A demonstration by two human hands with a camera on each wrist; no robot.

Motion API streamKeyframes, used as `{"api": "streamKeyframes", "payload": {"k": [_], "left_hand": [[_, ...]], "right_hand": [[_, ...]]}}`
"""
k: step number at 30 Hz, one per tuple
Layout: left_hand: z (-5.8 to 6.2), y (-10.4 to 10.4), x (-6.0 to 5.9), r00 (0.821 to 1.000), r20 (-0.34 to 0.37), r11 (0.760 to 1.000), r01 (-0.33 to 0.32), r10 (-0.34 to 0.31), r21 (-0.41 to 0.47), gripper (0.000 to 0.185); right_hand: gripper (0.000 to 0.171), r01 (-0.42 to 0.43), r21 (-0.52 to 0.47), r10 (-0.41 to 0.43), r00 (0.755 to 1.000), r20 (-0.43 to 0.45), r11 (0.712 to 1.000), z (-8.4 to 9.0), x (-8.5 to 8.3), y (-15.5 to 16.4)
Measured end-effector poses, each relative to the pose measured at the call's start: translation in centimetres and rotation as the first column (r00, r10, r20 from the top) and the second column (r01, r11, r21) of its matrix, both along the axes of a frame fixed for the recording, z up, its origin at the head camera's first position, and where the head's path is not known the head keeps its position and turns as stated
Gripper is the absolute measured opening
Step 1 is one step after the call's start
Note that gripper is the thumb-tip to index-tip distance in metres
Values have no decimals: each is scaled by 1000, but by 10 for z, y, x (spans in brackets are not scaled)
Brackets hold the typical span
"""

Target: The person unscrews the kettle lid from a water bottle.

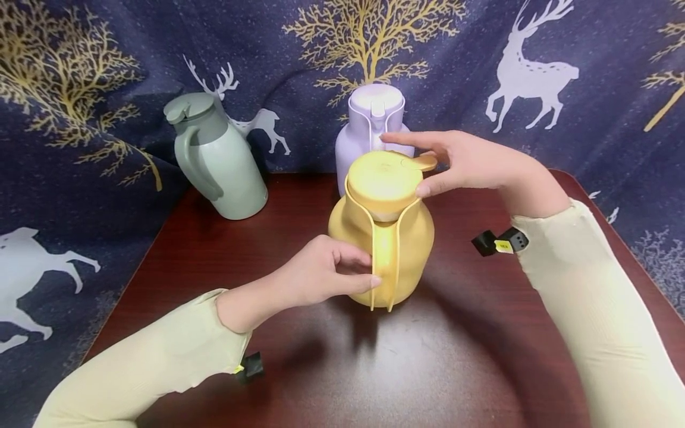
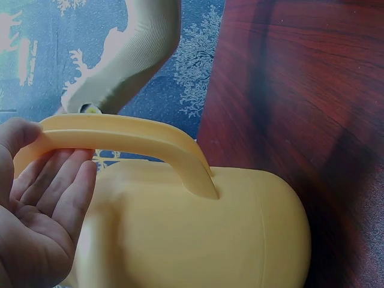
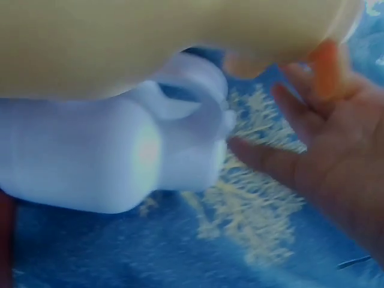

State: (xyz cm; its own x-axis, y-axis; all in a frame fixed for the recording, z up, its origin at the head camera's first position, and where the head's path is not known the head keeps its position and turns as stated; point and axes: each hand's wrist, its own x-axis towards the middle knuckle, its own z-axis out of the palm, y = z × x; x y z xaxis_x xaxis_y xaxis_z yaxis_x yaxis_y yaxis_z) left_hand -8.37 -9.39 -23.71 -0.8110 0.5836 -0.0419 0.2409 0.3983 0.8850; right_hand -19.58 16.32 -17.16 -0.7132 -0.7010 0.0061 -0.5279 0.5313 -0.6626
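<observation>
A yellow jug (image 1: 407, 244) stands mid-table with its handle (image 1: 383, 255) toward me. My left hand (image 1: 369, 268) grips that handle: the fingers reach through the loop and the thumb presses its outer face, as the left wrist view shows for the hand (image 2: 54, 157) and the handle (image 2: 132, 135). My right hand (image 1: 412, 165) spreads over the yellow lid (image 1: 382, 178). Its fingers are straight, and the thumb touches the lid's rim beside the small tab. In the blurred right wrist view the right hand (image 3: 264, 120) lies open under the yellow jug (image 3: 150, 36).
A lilac jug (image 1: 369, 119) stands right behind the yellow one, close to my right fingertips. A sage green jug (image 1: 225, 166) sits at the back left. The dark wooden table (image 1: 428, 356) is backed by a blue deer-print cloth (image 1: 535, 71).
</observation>
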Motion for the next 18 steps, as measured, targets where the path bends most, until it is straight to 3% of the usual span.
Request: {"api": "streamKeyframes", "payload": {"k": [3, 5, 8, 11, 14, 18], "left_hand": [[0, 0, 0, 1000, 2, 1000, -1, 1, 4, 24], [0, 0, 1, 1000, 4, 1000, 1, -1, 9, 24], [0, 0, 0, 1000, 9, 1000, 4, -4, 13, 24], [-1, 0, 0, 1000, 9, 1000, 6, -6, 15, 24], [-1, 0, -1, 1000, 7, 1000, 11, -11, 20, 24], [-1, 0, -1, 1000, 0, 1000, 17, -17, 23, 24]], "right_hand": [[75, 130, -18, -131, 984, -117, 991, -2, 18, -4], [77, 197, -62, -206, 955, -212, 978, -9, 30, -9], [82, 258, -160, -296, 907, -300, 953, -24, 42, -17], [81, 275, -243, -348, 874, -340, 930, -36, 46, -23], [78, 279, -276, -363, 872, -329, 920, -39, 43, -24], [75, 229, -246, -300, 903, -306, 942, -33, 35, -20]]}}
